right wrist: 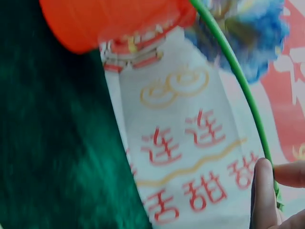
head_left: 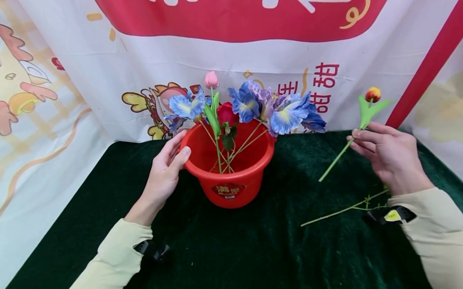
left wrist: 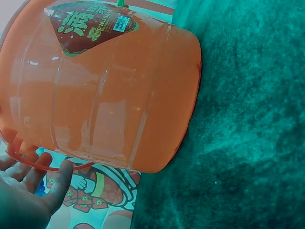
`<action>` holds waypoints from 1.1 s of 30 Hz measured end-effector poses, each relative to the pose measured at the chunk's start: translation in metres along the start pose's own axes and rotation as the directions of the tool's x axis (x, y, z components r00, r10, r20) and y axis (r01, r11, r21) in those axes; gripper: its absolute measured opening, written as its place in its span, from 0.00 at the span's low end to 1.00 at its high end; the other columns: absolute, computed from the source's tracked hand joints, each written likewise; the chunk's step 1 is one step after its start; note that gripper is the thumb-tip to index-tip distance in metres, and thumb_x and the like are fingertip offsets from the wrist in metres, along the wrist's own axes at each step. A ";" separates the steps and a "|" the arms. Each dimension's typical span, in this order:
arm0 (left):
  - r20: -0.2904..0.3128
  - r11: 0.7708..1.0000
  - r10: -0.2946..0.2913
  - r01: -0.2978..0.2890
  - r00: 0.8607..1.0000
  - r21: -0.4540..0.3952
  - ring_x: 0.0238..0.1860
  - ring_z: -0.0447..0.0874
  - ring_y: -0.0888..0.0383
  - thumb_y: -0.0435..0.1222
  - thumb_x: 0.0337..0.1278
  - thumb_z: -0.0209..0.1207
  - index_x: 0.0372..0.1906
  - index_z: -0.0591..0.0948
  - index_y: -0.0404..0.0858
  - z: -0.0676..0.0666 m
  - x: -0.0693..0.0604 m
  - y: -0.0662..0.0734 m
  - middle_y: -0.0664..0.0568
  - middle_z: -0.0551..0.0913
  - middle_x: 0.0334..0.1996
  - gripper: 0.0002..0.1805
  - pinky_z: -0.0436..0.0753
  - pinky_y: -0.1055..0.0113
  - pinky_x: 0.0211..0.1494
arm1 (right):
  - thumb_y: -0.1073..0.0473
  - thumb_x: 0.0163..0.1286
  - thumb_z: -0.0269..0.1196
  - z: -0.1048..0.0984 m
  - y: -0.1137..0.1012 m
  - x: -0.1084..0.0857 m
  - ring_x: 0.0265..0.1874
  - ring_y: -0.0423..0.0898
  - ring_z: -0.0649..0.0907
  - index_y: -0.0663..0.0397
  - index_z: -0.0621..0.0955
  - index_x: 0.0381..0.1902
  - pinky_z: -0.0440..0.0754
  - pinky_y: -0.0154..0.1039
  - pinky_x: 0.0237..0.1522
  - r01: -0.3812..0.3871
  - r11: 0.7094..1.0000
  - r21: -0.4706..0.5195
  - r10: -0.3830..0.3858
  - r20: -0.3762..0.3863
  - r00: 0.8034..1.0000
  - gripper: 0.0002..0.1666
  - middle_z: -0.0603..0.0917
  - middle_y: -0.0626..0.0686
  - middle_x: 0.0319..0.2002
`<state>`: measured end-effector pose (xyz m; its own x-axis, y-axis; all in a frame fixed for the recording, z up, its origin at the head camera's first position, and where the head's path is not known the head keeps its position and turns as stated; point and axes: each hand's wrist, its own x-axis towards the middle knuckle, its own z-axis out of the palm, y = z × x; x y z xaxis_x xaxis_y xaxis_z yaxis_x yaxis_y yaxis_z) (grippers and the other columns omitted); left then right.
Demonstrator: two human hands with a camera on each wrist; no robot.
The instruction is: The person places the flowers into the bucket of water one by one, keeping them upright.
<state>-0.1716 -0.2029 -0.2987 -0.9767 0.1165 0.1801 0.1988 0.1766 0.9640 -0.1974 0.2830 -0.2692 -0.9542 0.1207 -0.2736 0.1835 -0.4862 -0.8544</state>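
In the head view my left hand (head_left: 156,177) holds the left rim of a red plastic bucket (head_left: 231,193), thumb in front and fingers behind. The left wrist view shows that hand (left wrist: 28,195) at the bucket's thin handle (left wrist: 52,168). Upright in the bucket are a pink tulip (head_left: 211,79), a red rose (head_left: 227,114) and blue irises (head_left: 289,115) leaning outward. To the bucket's right, my right hand (head_left: 398,158) pinches the green stem of an orange-red tulip (head_left: 373,94) between thumb and fingers. Its stem (right wrist: 240,78) slants down and left, apart from the bucket.
A flower stem (head_left: 339,211) with small green sprigs lies on the dark green cloth (head_left: 235,250) below my right hand; its head is hidden behind the wrist. A printed white and red backdrop (head_left: 220,51) hangs close behind the table.
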 end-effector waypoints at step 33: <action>-0.003 1.000 -0.007 0.007 1.000 0.003 0.78 0.71 0.50 0.51 0.83 0.51 0.85 0.59 0.52 0.000 -0.001 0.001 0.55 0.67 0.82 0.34 0.82 0.78 0.64 | 0.67 0.67 0.73 0.114 0.030 -0.065 0.61 0.49 0.84 0.44 0.68 0.64 0.93 0.44 0.45 0.397 0.902 0.172 -0.391 -0.068 0.918 0.35 0.85 0.55 0.63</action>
<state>-0.1702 -0.2027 -0.2979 -0.9783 0.1120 0.1744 0.1926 0.1804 0.9645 -0.1571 0.1626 -0.2267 -0.9315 0.3599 0.0528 -0.2540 -0.5397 -0.8026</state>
